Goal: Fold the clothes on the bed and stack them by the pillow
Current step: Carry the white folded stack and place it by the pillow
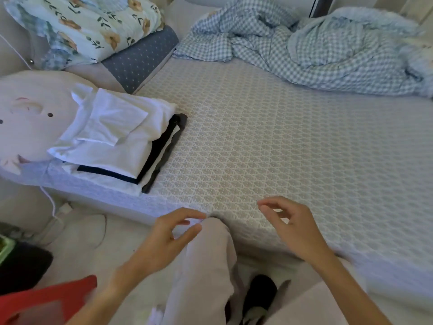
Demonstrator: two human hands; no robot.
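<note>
A stack of folded clothes (112, 139), white on top with black and grey layers beneath, lies at the bed's left edge and partly overlaps a round pale pillow with a cartoon face (28, 127). My left hand (168, 238) hovers at the near edge of the bed, fingers loosely curled with thumb and fingertips close together above my knee in pale trousers (208, 254); whether it pinches anything is unclear. My right hand (290, 228) hangs over the bed's near edge, fingers relaxed and slightly curled, holding nothing.
The patterned mattress (281, 141) fills the middle. A crumpled blue checked quilt (304, 48) lies at the far right. A floral quilt (86, 26) sits on a dotted grey cushion (140, 59) at the far left. A red object (46, 299) and a white cable (54, 207) are on the floor.
</note>
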